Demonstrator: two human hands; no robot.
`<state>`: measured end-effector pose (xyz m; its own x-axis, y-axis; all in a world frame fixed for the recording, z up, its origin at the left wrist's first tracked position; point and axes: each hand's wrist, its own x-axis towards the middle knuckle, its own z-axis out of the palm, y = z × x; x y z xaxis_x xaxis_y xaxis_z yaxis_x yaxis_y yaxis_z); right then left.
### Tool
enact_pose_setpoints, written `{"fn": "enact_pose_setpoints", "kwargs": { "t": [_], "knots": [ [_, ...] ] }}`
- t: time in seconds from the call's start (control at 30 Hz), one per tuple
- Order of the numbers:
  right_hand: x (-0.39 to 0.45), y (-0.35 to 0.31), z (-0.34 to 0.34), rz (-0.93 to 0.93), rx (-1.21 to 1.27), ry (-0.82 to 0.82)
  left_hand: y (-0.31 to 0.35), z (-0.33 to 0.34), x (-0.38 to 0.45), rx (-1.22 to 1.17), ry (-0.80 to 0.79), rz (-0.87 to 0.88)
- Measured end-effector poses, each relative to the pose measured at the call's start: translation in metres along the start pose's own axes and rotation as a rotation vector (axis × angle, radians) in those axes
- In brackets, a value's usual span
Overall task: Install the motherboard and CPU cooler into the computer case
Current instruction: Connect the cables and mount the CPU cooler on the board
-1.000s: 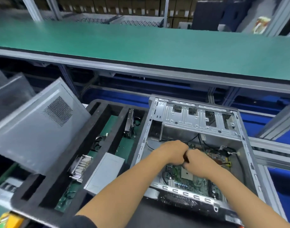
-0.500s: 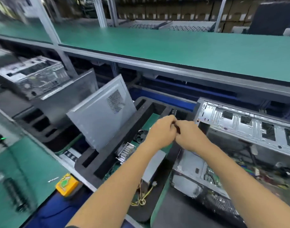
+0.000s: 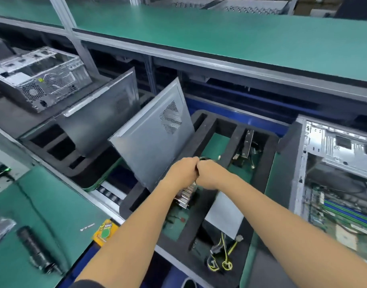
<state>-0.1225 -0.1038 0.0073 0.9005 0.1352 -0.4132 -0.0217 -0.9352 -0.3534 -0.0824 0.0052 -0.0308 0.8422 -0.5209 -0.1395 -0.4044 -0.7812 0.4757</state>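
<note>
Two big things first: the computer case [image 3: 332, 163] sits open at right edge, motherboard [image 3: 340, 213] already inside. Your left hand [image 3: 183, 171] and right hand [image 3: 209, 173] are fisted together mid-frame, over the finned CPU cooler [image 3: 185, 196] in the foam tray [image 3: 211, 235]. Can't tell what they're pinching. Careful, the leaning side panel [image 3: 155, 138] could tip.

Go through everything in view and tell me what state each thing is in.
Computer case: side open, motherboard inside.
Side panel: removed, leaning tilted in the foam tray.
Heatsink: lying in the tray.
Left hand: fingers curled, meets the right.
Right hand: fingers curled; contents hidden.
</note>
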Motion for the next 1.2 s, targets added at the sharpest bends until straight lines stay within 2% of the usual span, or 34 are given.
{"fn": "enact_pose_setpoints", "kwargs": {
  "t": [0.17, 0.5, 0.67, 0.83, 1.03, 1.2],
  "knots": [
    [0.040, -0.012, 0.039, 0.037, -0.159, -0.129, -0.042, 0.013, 0.009, 0.129, -0.197, 0.006],
    [0.069, 0.001, 0.091, 0.109, -0.245, -0.180, -0.055, 0.034, 0.017, 0.192, -0.222, 0.031],
    [0.070, 0.008, 0.108, 0.121, -0.258, -0.049, -0.051, 0.041, 0.019, 0.154, -0.158, -0.025],
    [0.071, 0.011, 0.105, 0.126, -0.126, 0.060, -0.051, 0.040, 0.018, 0.064, -0.100, -0.049],
    [0.062, 0.011, 0.056, 0.088, -0.044, 0.108, -0.038, 0.019, 0.025, -0.043, 0.112, -0.066],
    [0.041, 0.014, 0.002, 0.038, 0.011, 0.179, -0.004, -0.014, 0.034, -0.148, 0.294, -0.003]
  ]
}}
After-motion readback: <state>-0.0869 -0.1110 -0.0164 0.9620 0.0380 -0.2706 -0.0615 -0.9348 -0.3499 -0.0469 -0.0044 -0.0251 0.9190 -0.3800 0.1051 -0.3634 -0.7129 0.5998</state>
